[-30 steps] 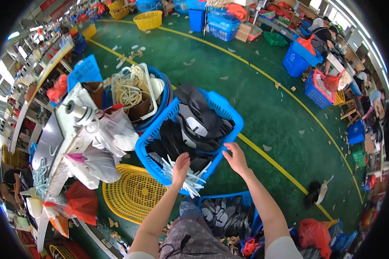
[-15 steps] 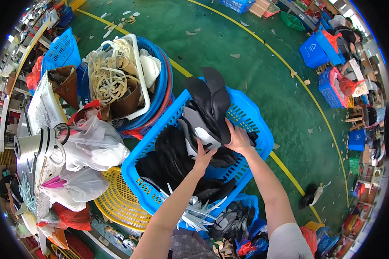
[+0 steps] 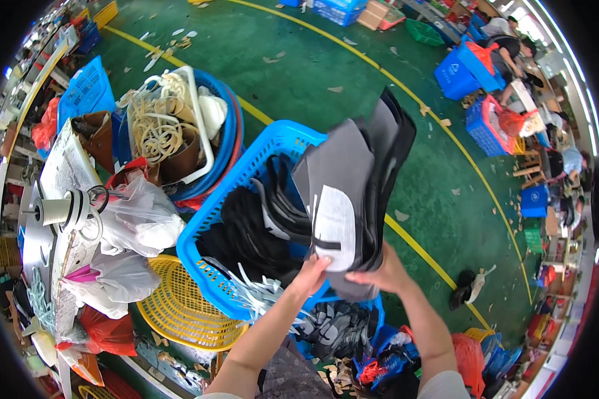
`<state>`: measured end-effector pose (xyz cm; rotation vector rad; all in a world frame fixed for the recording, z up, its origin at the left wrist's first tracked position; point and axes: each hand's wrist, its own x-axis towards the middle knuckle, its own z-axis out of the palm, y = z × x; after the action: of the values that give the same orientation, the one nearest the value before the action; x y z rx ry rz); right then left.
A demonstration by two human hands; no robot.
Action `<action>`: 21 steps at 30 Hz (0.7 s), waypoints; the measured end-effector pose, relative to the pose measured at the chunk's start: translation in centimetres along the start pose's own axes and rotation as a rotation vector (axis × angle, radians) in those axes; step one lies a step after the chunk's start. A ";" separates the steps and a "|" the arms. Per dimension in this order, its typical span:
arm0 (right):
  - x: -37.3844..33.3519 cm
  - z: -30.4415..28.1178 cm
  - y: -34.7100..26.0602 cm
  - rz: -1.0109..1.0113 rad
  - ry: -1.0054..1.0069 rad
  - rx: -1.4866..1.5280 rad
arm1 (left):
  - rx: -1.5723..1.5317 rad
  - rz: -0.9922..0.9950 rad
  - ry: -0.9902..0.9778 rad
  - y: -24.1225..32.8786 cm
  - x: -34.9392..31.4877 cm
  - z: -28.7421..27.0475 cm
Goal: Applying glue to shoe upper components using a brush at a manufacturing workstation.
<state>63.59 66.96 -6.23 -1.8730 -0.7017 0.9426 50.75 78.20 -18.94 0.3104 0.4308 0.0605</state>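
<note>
A thick stack of black and grey shoe-shaped pieces (image 3: pixel 339 159) is raised and tilted over the right side of a blue slotted basket (image 3: pixel 192 251). The front piece is grey with a white patch on it. My left hand (image 3: pixel 311 274) is closed on the stack's lower left edge, thumb on the white patch. At the lower right, my right hand (image 3: pixel 383 271) grips the same end; some of its fingers are hidden behind the pieces. More black pieces (image 3: pixel 249 229) lie in the basket under the stack. Pale strips (image 3: pixel 259 296) hang over the basket's near edge.
To the left stand a yellow basket (image 3: pixel 154 302), plastic bags (image 3: pixel 143 216) and a table edge with a thread spool (image 3: pixel 52 211). Beyond them, a white crate (image 3: pixel 209 143) of tangled strips sits on blue tubs. Another blue container (image 3: pixel 379 312) of dark pieces is near me.
Both hands have lifted the stack out of the basket and turned its white-patched face toward me. My view has shifted to the right, and the hands now grip the stack's near end.
</note>
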 end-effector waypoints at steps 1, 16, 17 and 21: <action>-2.9 0.6 -0.2 -0.001 0.016 0.078 | -0.024 0.002 0.002 -0.8 -2.1 1.3; -57.7 8.1 5.4 0.230 0.817 0.367 | -0.220 -0.564 -0.363 -25.4 -26.2 13.3; -61.7 9.9 6.5 0.205 0.941 0.183 | -0.175 -0.603 -0.520 -28.6 -27.4 14.3; -73.2 16.6 6.7 0.043 1.119 0.053 | 0.063 -0.781 -0.386 -37.4 -37.6 20.2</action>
<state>10.23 15.22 6.27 -1.9904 0.0543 -0.1495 24.84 32.33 2.04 0.1917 0.1466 -0.7666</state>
